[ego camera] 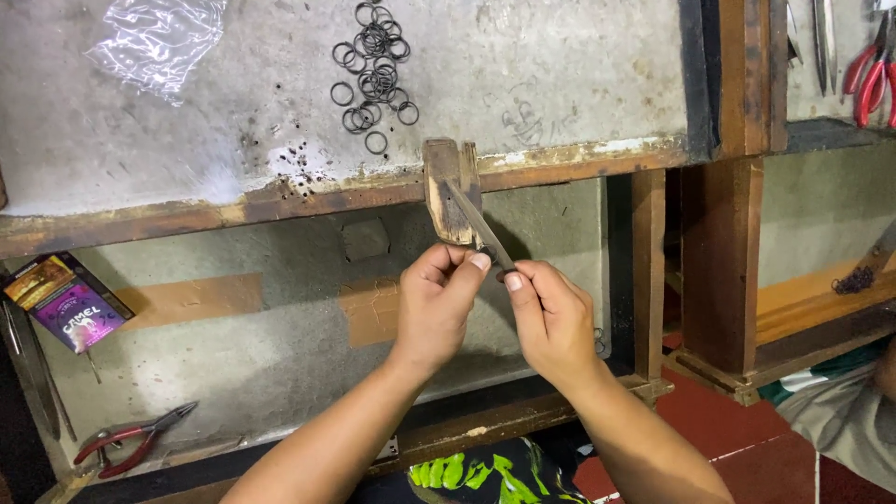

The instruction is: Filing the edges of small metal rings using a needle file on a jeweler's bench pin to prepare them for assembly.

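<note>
Worn grey workbench (560, 65) carries dark metal rings (373, 56) at 12 o'clock. Left hand (434, 303) pinches 1 small ring on the wooden peg (450, 191); right hand (551, 317) pinches a flat metal file (481, 229), which could slip onto fingertips.

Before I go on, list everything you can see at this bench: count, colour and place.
rings: a loose pile, dark metal, bench top, upper middle
plastic wrap: one, clear, bench top, upper left
wooden peg: one, worn brown, sticking out from bench edge
file: one, grey metal, resting against the peg
pliers: one, red handles, lower tray, left
small box: one, purple and orange, lower tray, far left
second pliers: one, red handles, neighbouring bench, upper right
left hand: pinching something small at the file
right hand: gripping the file's lower end
</note>
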